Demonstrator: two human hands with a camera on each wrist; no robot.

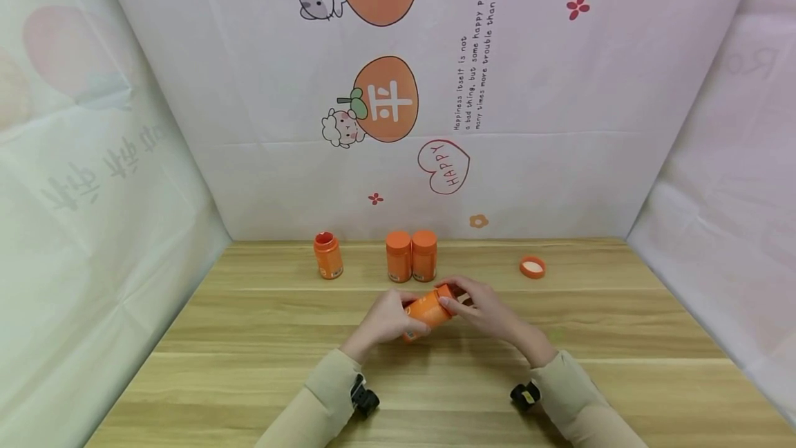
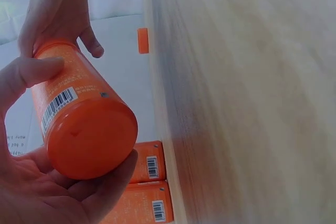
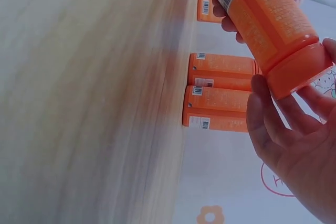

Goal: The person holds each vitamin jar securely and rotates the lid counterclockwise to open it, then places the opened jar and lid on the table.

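An orange bottle (image 1: 429,310) is held tilted above the table, its capped end up and to the right. My left hand (image 1: 387,318) grips the body near the base, thumb on one side and fingers round the other. In the left wrist view the bottle's round base (image 2: 92,137) faces the camera, with a barcode label beside it. My right hand (image 1: 491,308) has its fingers and thumb curled round the orange cap (image 3: 299,72), which sits on the bottle's neck.
Two capped orange bottles (image 1: 399,258) stand side by side at the back of the wooden table (image 1: 261,351). Left of them is an uncapped orange bottle (image 1: 329,261). A loose orange cap (image 1: 533,267) lies at the back right, white inside showing. Printed cloth (image 1: 535,178) hangs behind.
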